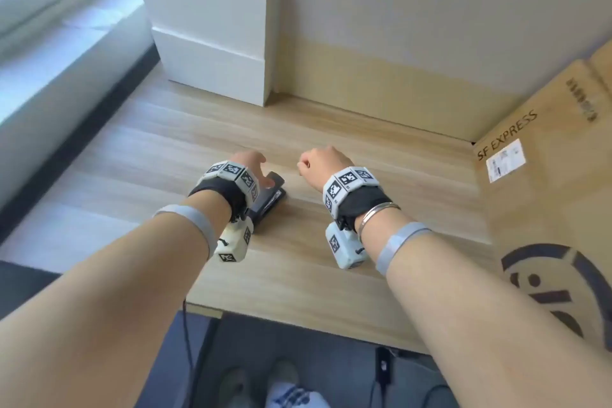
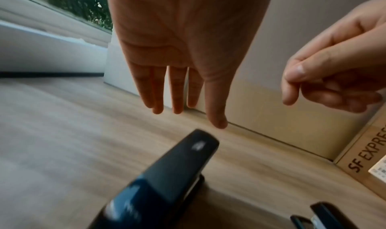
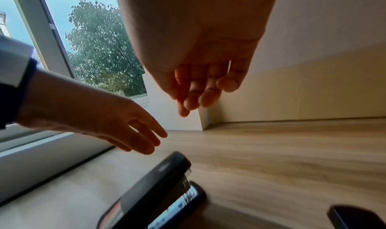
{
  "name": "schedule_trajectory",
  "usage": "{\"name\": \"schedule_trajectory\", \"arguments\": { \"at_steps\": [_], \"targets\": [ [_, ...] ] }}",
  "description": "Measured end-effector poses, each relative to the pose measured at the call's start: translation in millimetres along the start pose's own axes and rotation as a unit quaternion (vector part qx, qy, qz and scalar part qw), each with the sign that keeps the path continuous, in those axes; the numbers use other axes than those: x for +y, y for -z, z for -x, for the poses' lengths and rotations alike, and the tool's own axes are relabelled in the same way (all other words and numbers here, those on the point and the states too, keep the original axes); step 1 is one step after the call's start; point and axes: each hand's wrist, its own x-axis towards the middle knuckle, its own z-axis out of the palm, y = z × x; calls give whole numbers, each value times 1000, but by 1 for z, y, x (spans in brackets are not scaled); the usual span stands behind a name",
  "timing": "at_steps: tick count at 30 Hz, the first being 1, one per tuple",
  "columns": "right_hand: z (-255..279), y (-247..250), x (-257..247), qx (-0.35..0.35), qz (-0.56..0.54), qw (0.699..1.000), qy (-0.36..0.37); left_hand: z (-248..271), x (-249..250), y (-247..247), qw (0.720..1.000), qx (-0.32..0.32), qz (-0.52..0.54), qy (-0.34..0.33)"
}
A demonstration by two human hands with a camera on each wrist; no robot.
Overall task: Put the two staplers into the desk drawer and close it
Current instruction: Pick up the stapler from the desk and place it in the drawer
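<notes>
Light wood-grain table runs up to a beige wall, with white boxes at the far left and an "SF EXPRESS" cardboard box at the right. Two staplers lie on the table near its front edge. First stapler: dark blue-black glossy body, metal magazine visible between top arm and base, positioned directly below the left hand. Second stapler: dark, only partly visible, just to the right. Left hand: fingers extended, hovering, holding nothing. Right hand: fingers loosely curled, empty, above the table.
</notes>
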Motion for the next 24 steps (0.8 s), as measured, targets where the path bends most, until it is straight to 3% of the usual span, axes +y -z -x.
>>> {"name": "schedule_trajectory", "arguments": {
  "at_steps": [7, 13, 24],
  "targets": [
    [-5, -43, 5, -39, 6, 999, -28, 0, -24, -40, 998, -50, -33, 32],
    [-6, -66, 8, -51, 15, 998, -45, 3, -32, -62, 998, -11, -28, 47],
    [-6, -76, -13, -63, 39, 997, -22, 24, -62, -56, 998, 15, -25, 50]
  ]
}}
